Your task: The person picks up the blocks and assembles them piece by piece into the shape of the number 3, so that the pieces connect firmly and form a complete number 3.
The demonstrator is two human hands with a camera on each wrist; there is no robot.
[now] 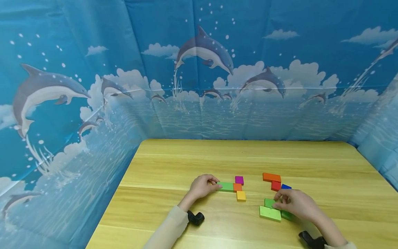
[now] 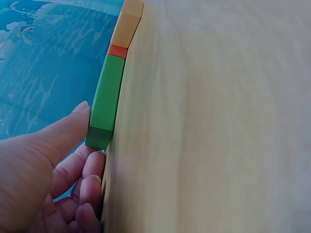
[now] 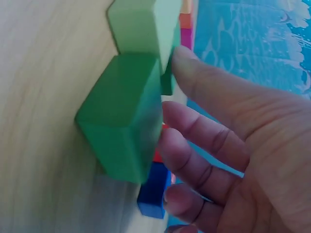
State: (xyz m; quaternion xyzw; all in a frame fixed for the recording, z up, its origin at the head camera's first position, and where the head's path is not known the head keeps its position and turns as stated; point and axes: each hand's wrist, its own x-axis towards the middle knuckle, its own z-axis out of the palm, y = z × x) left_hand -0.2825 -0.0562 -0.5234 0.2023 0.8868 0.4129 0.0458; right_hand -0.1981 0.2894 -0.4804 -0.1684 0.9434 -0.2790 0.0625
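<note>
My left hand [image 1: 202,186] pinches the left end of a flat green block [image 1: 225,187] on the table, its thumb and fingertips at that end in the left wrist view. An orange square [image 1: 237,187] meets the block's right end, with a purple square [image 1: 239,180] behind and a yellow square [image 1: 241,196] in front. My right hand [image 1: 296,204] has thumb and forefinger round the right end of a mid-green block [image 1: 268,202]. A light green block [image 1: 269,213] lies in front of that one, and a dark green block [image 3: 119,111] sits below the hand, partly hidden in the head view.
Behind the right hand lie an orange-red block [image 1: 271,177], a red block [image 1: 275,186] and a blue block [image 1: 286,186], joined in a stepped row. The wooden table [image 1: 174,159] ends at a blue dolphin-print curtain [image 1: 199,114] behind and at the sides.
</note>
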